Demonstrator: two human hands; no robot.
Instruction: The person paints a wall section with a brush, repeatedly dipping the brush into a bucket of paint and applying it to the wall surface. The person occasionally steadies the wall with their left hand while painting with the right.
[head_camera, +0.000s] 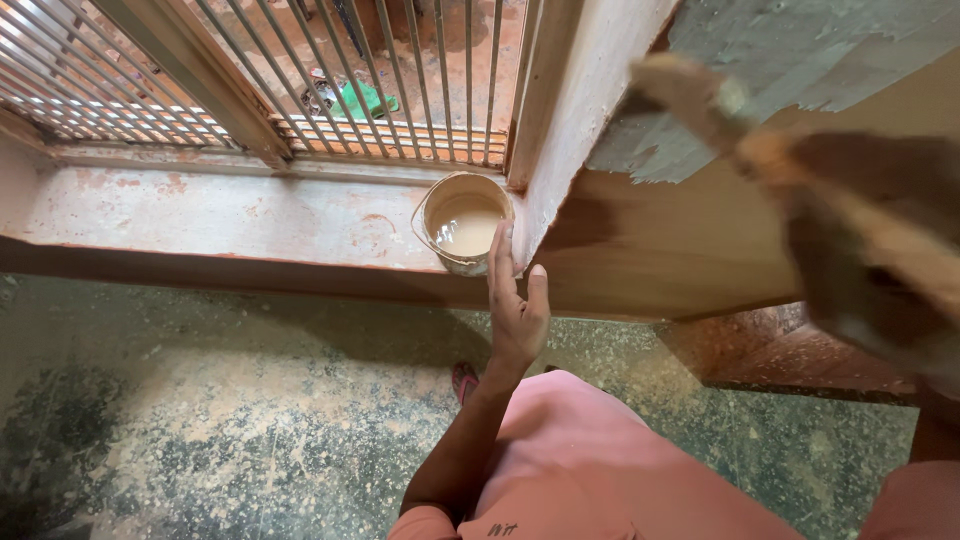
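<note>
My left hand (517, 305) reaches up with its fingers straight and apart. The fingertips rest against the lower edge of a leaning wooden panel (680, 240), right beside a small round bucket (462, 264) of pale beige liquid on the sill. The hand holds nothing. My right hand (870, 230) is very close to the camera at the right and badly blurred. It seems closed around a pale, brush-like tool (692, 95) held against the panel's grey-patched upper part; I cannot make out what kind of tool it is.
A worn window sill (230, 215) runs below a metal grille (400, 80). The speckled floor (250, 420) is dusted with pale powder. My pink garment (570, 470) fills the lower middle, with a red sandal (463, 380) beneath. A reddish ledge (790, 350) sits at the right.
</note>
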